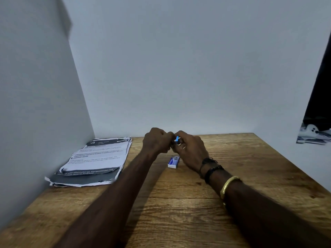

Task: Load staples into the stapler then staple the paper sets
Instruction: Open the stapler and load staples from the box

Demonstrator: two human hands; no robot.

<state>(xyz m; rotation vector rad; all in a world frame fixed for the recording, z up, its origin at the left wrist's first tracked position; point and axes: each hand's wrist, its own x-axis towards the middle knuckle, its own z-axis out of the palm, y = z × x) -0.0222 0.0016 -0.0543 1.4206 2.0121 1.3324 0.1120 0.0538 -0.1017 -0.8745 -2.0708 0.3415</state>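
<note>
Both grips, left hand (156, 142) and right hand (191, 149), are pinching the small blue plastic stapler (177, 139), with the white-and-blue cardboard staple box (173, 162) lying nearest the right hand.

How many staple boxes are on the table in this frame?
1: a small white-and-blue staple box on the wooden table, near the right hand. The hands could hide another.

The desk (179, 212) was matt wood with coarse, open grain. The papers (96, 158) at left centre were thin, matt printed sheets with ragged edges. The box (173, 162) at centre looked like smooth card. The stapler (177, 139) showed blue plastic. At lower right, the bangle (228, 187) was shiny gold metal and the bands (211, 171) beside it dull black.
</note>
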